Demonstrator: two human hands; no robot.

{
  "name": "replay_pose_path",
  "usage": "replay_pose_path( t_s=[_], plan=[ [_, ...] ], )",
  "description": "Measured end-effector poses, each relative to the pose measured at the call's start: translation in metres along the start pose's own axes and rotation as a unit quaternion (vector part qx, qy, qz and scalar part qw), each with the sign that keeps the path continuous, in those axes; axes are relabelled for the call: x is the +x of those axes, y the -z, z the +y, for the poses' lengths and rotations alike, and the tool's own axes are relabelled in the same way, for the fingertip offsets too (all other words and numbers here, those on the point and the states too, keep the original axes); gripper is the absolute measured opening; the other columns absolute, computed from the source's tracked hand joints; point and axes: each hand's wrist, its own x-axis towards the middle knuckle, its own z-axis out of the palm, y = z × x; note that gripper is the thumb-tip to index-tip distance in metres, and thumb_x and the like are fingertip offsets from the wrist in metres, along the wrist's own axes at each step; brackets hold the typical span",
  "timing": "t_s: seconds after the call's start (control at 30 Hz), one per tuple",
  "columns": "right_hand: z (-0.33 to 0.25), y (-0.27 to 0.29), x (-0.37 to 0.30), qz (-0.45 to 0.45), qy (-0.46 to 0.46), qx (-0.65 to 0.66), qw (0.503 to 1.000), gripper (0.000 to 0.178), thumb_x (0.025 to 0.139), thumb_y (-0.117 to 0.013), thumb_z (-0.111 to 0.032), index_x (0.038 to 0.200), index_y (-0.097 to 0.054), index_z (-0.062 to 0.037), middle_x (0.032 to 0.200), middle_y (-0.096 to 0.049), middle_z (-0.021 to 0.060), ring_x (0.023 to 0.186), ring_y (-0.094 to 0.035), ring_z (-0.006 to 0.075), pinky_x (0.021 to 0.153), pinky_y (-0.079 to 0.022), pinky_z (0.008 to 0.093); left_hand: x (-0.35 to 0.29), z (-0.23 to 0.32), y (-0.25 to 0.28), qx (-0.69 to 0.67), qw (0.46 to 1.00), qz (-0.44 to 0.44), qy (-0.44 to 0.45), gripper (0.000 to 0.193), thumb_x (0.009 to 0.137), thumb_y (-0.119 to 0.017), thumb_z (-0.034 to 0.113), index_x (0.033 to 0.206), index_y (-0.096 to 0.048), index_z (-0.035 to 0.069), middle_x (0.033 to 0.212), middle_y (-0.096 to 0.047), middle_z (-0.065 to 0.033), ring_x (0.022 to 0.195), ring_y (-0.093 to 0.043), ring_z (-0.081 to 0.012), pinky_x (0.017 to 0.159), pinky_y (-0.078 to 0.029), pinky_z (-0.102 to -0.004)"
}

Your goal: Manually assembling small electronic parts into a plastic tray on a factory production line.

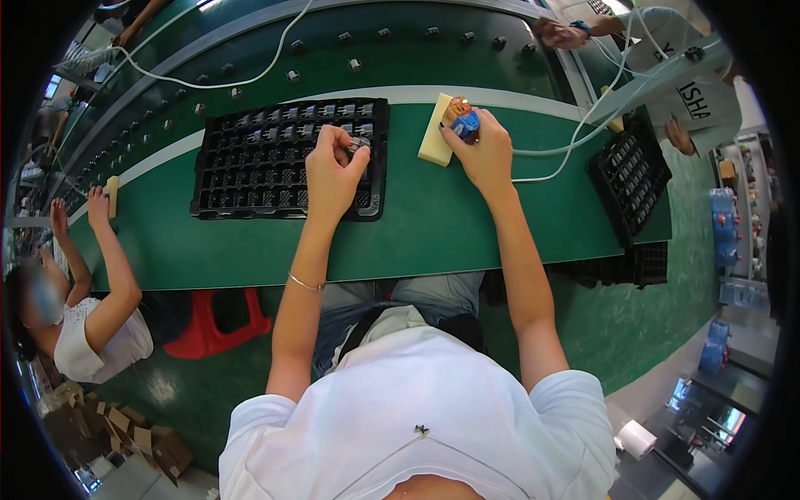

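Left hand (332, 173): small metal part (359, 144) pinched, over black tray (382, 158), right side
Right hand (485, 148): blue-and-orange object (464, 123) grasped, by yellow block (432, 147)
Metal part: left of right hand; long axis unclear

Dark capital letters (692, 97) printed across pale shirt (715, 107), upper right.

Tray (237, 202) on table (408, 225), left of block (432, 148); conveyor (450, 65) behind both.
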Motion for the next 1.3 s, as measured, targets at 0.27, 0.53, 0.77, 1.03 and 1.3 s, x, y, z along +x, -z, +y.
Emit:
replay_pose_path(
  t_s=[0.27, 0.53, 0.77, 1.03, 1.3],
  plan=[
    [0.004, -0.008, 0.009, -0.014, 0.014, 0.015, 1.0, 0.04, 0.076, -0.079, -0.028, 0.103, -0.069, -0.0008, 0.087, -0.067, 0.0131, 0.073, -0.066, 0.027, 0.068, -0.052, 0.0367, -0.01, -0.012, -0.002, -0.204, 0.979, 0.014, -0.012, 0.016, 0.083, -0.065, 0.002, 0.098, -0.062, 0.002, 0.078, -0.059, 0.0013, 0.064, -0.05, -0.0046, 0.057, -0.041, -0.0212],
    [0.04, -0.035, 0.118, -0.039, -0.012, -0.04, 0.998, 0.039, 0.078, -0.076, -0.031, 0.103, -0.068, -0.0031, 0.078, -0.068, 0.0145, 0.072, -0.067, 0.0253, 0.07, -0.051, 0.0369, -0.015, -0.003, -0.011, -0.137, 0.989, 0.019, -0.054, 0.011, 0.087, -0.064, 0.006, 0.095, -0.067, -0.001, 0.075, -0.063, -0.0021, 0.066, -0.054, -0.0064, 0.06, -0.044, -0.0219],
    [0.068, -0.086, 0.165, -0.008, 0.073, -0.142, 0.987, 0.043, 0.08, -0.071, -0.04, 0.105, -0.07, -0.0054, 0.085, -0.07, 0.021, 0.082, -0.069, 0.0396, 0.073, -0.052, 0.0441, -0.014, -0.003, -0.006, -0.174, 0.983, 0.05, -0.028, 0.015, 0.093, -0.062, 0.012, 0.095, -0.064, -0.003, 0.075, -0.064, -0.0081, 0.061, -0.058, -0.0128, 0.058, -0.046, -0.0277],
    [0.022, -0.045, 0.138, -0.067, 0.024, -0.039, 0.997, 0.042, 0.084, -0.071, -0.038, 0.106, -0.071, -0.0025, 0.083, -0.071, 0.0145, 0.071, -0.068, 0.0264, 0.07, -0.052, 0.0354, -0.013, -0.012, -0.008, -0.32, 0.947, 0.014, 0.015, 0.022, 0.087, -0.071, 0.004, 0.106, -0.06, 0.0, 0.085, -0.068, -0.0024, 0.07, -0.06, -0.0048, 0.062, -0.047, -0.019],
    [-0.074, 0.009, 0.0, -0.246, -0.184, 0.398, 0.864, 0.035, 0.083, -0.075, -0.02, 0.113, -0.065, -0.004, 0.092, -0.067, -0.0006, 0.072, -0.06, 0.0038, 0.055, -0.043, 0.0173, -0.032, 0.044, 0.008, -0.344, 0.936, -0.04, 0.064, 0.018, 0.087, -0.075, 0.005, 0.102, -0.067, -0.001, 0.088, -0.07, -0.0039, 0.077, -0.065, -0.0059, 0.065, -0.051, -0.0187]
  ],
)
